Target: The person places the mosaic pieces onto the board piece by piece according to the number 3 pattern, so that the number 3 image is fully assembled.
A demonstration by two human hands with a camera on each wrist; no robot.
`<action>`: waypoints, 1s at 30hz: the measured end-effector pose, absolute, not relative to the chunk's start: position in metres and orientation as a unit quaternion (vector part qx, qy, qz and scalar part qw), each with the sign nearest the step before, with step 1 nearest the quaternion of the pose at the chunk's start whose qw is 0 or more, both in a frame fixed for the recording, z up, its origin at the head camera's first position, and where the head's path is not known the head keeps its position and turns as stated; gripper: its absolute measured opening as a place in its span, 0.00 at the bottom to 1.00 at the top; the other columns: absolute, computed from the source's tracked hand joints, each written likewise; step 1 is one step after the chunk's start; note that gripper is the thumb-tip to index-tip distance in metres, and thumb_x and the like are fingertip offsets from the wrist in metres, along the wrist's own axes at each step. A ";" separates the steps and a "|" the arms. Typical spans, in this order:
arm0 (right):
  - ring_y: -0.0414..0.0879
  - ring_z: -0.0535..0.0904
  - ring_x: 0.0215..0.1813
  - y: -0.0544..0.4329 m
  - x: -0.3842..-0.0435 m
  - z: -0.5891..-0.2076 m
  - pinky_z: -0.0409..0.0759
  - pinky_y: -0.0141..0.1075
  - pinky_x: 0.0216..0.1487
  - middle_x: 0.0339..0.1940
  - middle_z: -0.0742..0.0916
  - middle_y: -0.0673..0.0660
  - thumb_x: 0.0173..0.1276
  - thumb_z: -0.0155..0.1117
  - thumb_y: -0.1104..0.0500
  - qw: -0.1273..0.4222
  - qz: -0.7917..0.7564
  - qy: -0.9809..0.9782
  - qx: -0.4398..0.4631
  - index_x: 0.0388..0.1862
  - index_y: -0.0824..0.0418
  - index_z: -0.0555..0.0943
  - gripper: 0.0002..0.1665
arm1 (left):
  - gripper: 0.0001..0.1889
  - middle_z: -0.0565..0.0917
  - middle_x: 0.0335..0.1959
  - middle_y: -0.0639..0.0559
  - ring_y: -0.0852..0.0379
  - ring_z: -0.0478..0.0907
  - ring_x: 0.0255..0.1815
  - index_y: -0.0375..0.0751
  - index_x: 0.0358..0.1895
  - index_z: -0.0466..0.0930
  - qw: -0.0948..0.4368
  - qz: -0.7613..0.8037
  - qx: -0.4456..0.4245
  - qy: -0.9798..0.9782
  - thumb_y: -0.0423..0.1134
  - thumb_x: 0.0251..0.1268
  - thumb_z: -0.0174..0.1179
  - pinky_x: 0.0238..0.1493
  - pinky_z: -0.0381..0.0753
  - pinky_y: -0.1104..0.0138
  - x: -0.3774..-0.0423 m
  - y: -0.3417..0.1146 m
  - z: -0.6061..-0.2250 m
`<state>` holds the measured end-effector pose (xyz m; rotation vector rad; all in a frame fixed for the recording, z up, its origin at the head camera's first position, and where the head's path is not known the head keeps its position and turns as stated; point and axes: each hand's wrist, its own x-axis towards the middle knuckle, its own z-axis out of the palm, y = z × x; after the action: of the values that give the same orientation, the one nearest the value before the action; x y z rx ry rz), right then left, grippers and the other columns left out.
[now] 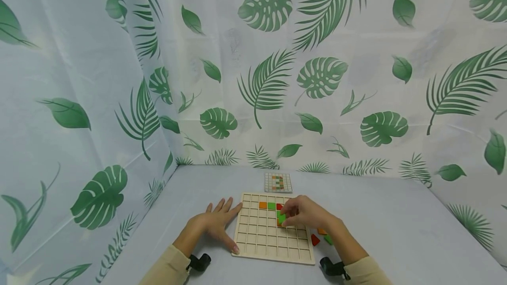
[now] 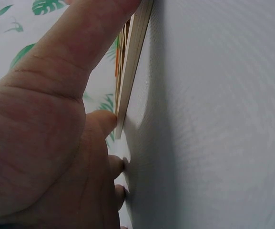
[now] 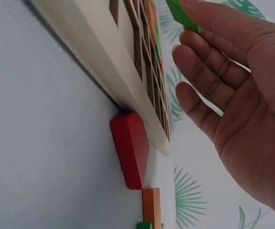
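A pale wooden grid board [image 1: 273, 252] lies on the table, with an orange tile [image 1: 263, 205], a green tile [image 1: 271, 206] and a partly covered red tile [image 1: 279, 206] side by side in an upper row. My left hand [image 1: 215, 223] has its fingers spread, thumb at the board's near left corner and index fingertip at its left edge. Over the board's right half, my right hand [image 1: 306, 213] pinches a small green piece [image 3: 184, 16] between thumb and fingers. Part of an orange tile [image 1: 279, 223] shows below that piece in the head view.
Beside the board's right edge lie a red piece [image 3: 130, 150], an orange piece [image 3: 151, 207] and a green piece [image 1: 328, 239]. A small card [image 1: 269, 182] with a printed coloured grid lies behind the board. Leaf-patterned cloth [image 1: 253, 140] hangs at the back and sides.
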<state>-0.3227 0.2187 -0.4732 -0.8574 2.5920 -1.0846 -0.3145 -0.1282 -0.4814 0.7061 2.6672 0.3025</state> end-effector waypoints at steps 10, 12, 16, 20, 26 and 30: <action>0.40 0.79 0.33 0.209 -0.324 -0.475 0.79 0.31 0.34 0.31 0.86 0.46 0.63 0.80 0.53 0.091 -0.360 0.882 -0.290 0.44 0.53 0.91 0.12 | 0.72 0.40 0.88 0.41 0.37 0.34 0.88 0.57 0.87 0.41 0.182 0.112 0.248 0.945 0.74 0.40 0.77 0.81 0.38 0.32 -0.312 -0.128 -0.480; 0.40 0.78 0.33 0.206 -0.324 -0.476 0.78 0.31 0.34 0.32 0.86 0.46 0.63 0.80 0.53 0.090 -0.357 0.884 -0.288 0.43 0.53 0.91 0.11 | 0.72 0.40 0.88 0.41 0.37 0.34 0.88 0.57 0.87 0.41 0.181 0.111 0.249 0.945 0.75 0.40 0.77 0.81 0.39 0.32 -0.312 -0.128 -0.480; 0.41 0.78 0.34 0.203 -0.325 -0.476 0.78 0.32 0.34 0.32 0.86 0.46 0.63 0.80 0.54 0.091 -0.352 0.887 -0.286 0.42 0.53 0.91 0.10 | 0.72 0.39 0.88 0.41 0.37 0.34 0.88 0.57 0.87 0.41 0.182 0.111 0.248 0.945 0.75 0.40 0.77 0.81 0.38 0.32 -0.313 -0.128 -0.480; 0.40 0.78 0.34 0.201 -0.324 -0.478 0.78 0.32 0.34 0.31 0.85 0.45 0.63 0.80 0.54 0.089 -0.344 0.888 -0.291 0.43 0.54 0.91 0.10 | 0.73 0.39 0.88 0.41 0.37 0.34 0.88 0.57 0.87 0.41 0.182 0.110 0.247 0.945 0.75 0.40 0.77 0.81 0.38 0.32 -0.314 -0.128 -0.481; 0.38 0.77 0.34 0.198 -0.323 -0.480 0.77 0.31 0.34 0.31 0.85 0.43 0.63 0.80 0.54 0.070 -0.317 0.895 -0.306 0.43 0.53 0.91 0.11 | 0.73 0.39 0.88 0.41 0.36 0.34 0.88 0.57 0.87 0.41 0.184 0.116 0.248 0.944 0.75 0.39 0.77 0.80 0.38 0.32 -0.313 -0.128 -0.481; 0.37 0.76 0.34 0.195 -0.323 -0.481 0.77 0.31 0.35 0.31 0.85 0.41 0.63 0.80 0.52 0.062 -0.297 0.903 -0.304 0.43 0.53 0.91 0.11 | 0.72 0.40 0.88 0.41 0.36 0.34 0.88 0.57 0.87 0.41 0.184 0.116 0.249 0.944 0.74 0.40 0.77 0.80 0.38 0.32 -0.312 -0.128 -0.480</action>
<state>-0.3226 0.1953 -0.4814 -0.9195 2.7302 -0.8977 -0.3121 -0.1280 -0.4799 0.7005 2.6607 0.3266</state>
